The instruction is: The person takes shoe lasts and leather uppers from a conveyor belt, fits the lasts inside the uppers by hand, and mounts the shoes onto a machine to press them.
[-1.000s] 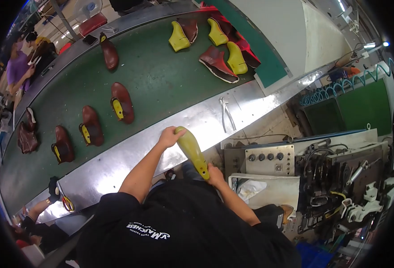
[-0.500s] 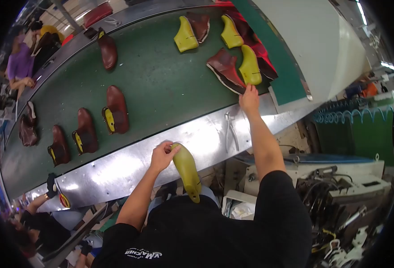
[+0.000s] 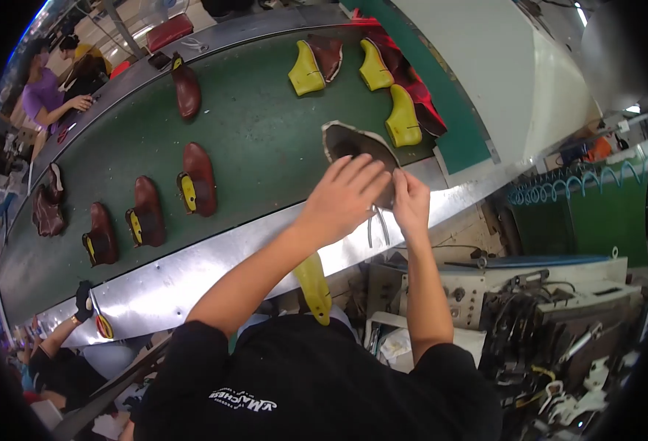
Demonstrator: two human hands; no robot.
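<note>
A dark leather shoe upper point(image 3: 357, 140) with a pale ragged edge is held over the front of the green belt, its opening facing up. My right hand point(image 3: 411, 202) pinches its right side. Across its lower part lies my left hand point(image 3: 346, 197), fingers spread, touching the upper. A yellow-green shoe last point(image 3: 313, 287) rests against my lap at the metal edge, partly hidden by my left forearm. Behind my hands, pliers point(image 3: 379, 226) lie mostly covered on the metal ledge.
The green belt point(image 3: 265, 132) carries several brown shoes on lasts point(image 3: 201, 180) at left and yellow lasts point(image 3: 402, 117) with uppers at the back right. A co-worker's gloved hand point(image 3: 84, 301) is near scissors point(image 3: 103, 323) at left. Machinery point(image 3: 559, 331) stands at right.
The brown upper beside the right-hand yellow last has been picked up and brought nearer. My left hand has left the yellow-green last and moved right onto the upper; my right hand now grips the upper.
</note>
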